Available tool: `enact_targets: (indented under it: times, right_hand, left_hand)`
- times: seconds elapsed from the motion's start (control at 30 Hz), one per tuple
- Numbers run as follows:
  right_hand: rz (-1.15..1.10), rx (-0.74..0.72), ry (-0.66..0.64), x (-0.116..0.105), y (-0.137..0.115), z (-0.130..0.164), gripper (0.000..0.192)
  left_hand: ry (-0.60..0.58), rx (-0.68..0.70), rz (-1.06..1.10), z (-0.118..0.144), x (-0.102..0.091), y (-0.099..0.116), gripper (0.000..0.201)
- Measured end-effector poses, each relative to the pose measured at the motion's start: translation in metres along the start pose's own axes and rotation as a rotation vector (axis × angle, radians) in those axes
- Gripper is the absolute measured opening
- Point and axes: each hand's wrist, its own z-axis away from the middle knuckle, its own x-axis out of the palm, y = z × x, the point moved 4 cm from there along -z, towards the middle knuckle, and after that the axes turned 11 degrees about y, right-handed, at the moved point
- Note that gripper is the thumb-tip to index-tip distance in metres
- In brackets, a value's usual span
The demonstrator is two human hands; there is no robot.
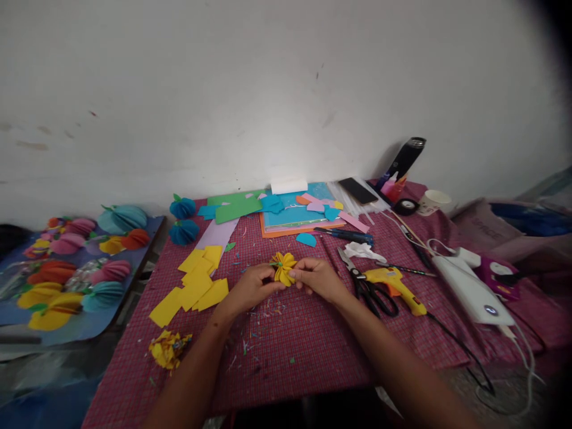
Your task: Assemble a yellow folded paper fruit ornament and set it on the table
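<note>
My left hand (251, 287) and my right hand (318, 277) meet at the middle of the table, both pinching a small yellow folded-paper flower (283, 267) just above the red checked cloth (304, 339). The left fingers grip its left side, the right fingers its right side. To the left of my left hand lie several loose yellow paper squares (193, 285). A crumpled heap of yellow scraps (168, 349) sits near the front left edge.
Black scissors (369, 289) and a yellow glue gun (395, 282) lie right of my right hand. A white power bank (469, 292), coloured paper sheets (290, 215), blue paper balls (183, 231), a paper cup (432, 201) and a dark bottle (406, 157) stand farther back. Finished paper fruits (67, 268) fill a board at left.
</note>
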Motion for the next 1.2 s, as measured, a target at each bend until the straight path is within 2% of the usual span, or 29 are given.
enact_targets:
  times: [0.13,0.23,0.37,0.43,0.6,0.63,0.77,0.83,0.93,1.2]
  right_hand:
    - [-0.001,-0.005,-0.042,0.000,-0.002,0.001,0.027]
    - [0.002,-0.006,-0.073,0.003,-0.003,0.002,0.028]
    - [-0.020,0.005,-0.054,0.006,-0.004,0.004,0.028]
    - [-0.021,0.002,-0.037,0.006,-0.005,0.004,0.028]
    - [-0.007,-0.008,0.008,0.006,-0.007,0.003,0.030]
    - [-0.003,-0.008,0.017,0.006,-0.006,0.003,0.030]
    - [0.000,0.001,0.039,0.010,0.000,0.001,0.029]
    - [-0.005,0.001,0.043,0.011,0.001,0.001,0.028]
    - [0.012,-0.024,0.056,0.011,0.000,0.002,0.028]
    - [0.152,-0.209,0.086,0.012,0.001,0.003,0.029]
  left_hand:
    - [0.013,-0.021,-0.019,0.000,-0.004,-0.003,0.030]
    - [0.036,-0.044,-0.026,0.000,-0.003,-0.004,0.024]
    - [0.152,-0.111,0.049,0.002,0.001,-0.008,0.015]
    - [0.201,-0.078,0.064,0.002,0.002,-0.007,0.010]
    - [0.136,0.123,0.003,0.001,0.001,0.005,0.011]
    - [0.126,0.122,-0.013,0.001,0.001,0.007,0.007]
    - [0.133,0.038,-0.104,0.001,0.003,0.009,0.029]
    - [0.148,0.017,-0.125,0.002,0.005,0.009,0.033]
    - [0.160,0.013,-0.121,0.002,0.007,0.007,0.027]
    - [0.161,0.002,-0.112,0.002,0.007,0.008,0.020]
